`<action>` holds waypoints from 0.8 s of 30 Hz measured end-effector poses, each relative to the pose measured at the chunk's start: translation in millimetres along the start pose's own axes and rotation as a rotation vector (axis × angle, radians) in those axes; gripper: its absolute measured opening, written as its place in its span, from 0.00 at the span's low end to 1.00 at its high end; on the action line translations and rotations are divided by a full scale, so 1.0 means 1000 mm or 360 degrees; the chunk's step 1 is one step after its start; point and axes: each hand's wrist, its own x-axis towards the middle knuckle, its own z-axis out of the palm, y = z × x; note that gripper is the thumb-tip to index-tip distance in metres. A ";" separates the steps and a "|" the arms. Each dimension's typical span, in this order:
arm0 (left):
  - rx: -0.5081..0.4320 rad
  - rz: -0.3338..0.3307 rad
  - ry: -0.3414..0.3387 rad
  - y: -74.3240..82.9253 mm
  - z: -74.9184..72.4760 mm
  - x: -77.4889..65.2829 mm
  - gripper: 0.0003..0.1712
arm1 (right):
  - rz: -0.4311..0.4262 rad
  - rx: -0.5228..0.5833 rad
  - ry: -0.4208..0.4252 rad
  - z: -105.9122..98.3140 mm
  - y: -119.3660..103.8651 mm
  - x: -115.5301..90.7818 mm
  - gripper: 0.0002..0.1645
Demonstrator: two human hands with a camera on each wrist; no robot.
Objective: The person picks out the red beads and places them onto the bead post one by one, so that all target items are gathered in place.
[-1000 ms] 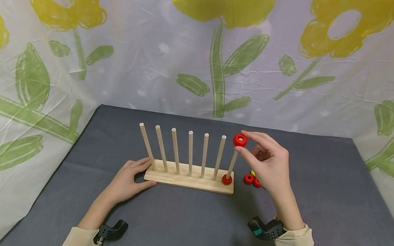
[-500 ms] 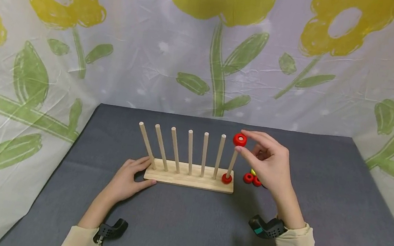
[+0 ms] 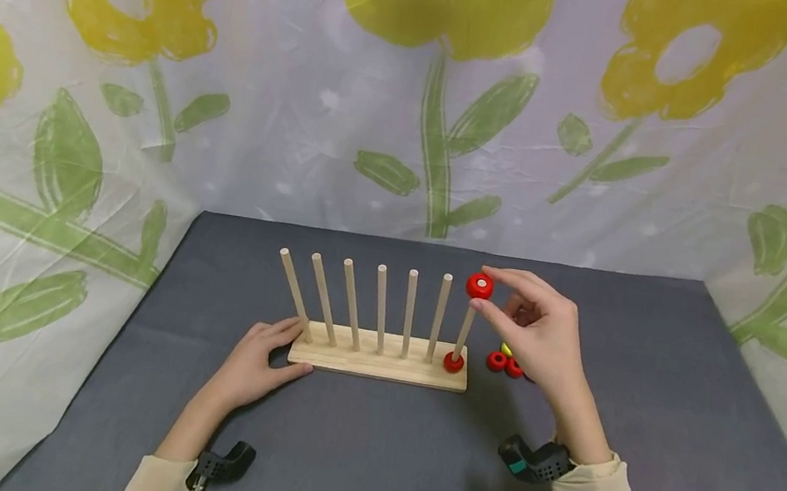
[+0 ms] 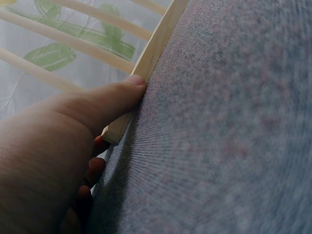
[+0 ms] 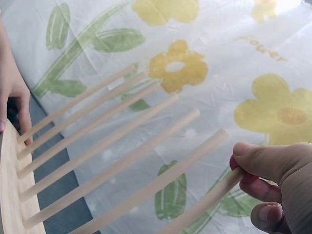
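Observation:
A pale wooden peg board (image 3: 361, 367) with a row of upright pegs (image 3: 408, 315) stands on dark cloth. My left hand (image 3: 256, 365) holds its left end, thumb on the front edge and fingers round the end and back; in the left wrist view the thumb (image 4: 114, 97) presses the board's side. At the top of the right-end peg my right hand (image 3: 541, 325) pinches a red ring (image 3: 479, 294) between thumb and fingers, the peg tip showing in its hole. In the right wrist view the fingers mostly hide this ring. Another red ring (image 3: 453, 366) sits at that peg's foot.
Just right of the board lie loose rings: a red one (image 3: 495, 361), a second beside it, and a yellow one (image 3: 506, 349) behind, partly hidden by the right hand. Grey-blue cloth (image 3: 363, 459) covers the table. A flower-printed sheet (image 3: 271, 94) hangs behind and at the sides.
The head view has shifted slightly. Both hands keep their hold, and the pinched red ring stays at the top of the right-end peg.

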 end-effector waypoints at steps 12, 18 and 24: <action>-0.0028 -0.0007 0.0004 0.000 0.001 -0.001 0.44 | -0.0030 0.0018 0.0011 0.000 -0.006 0.002 0.24; -0.0024 -0.0007 0.0000 0.000 -0.001 0.000 0.44 | -0.0026 0.0036 0.0012 -0.002 -0.029 0.004 0.22; -0.0028 -0.0016 0.0000 -0.003 0.001 0.000 0.44 | -0.0013 0.0036 -0.0001 0.000 -0.001 0.001 0.24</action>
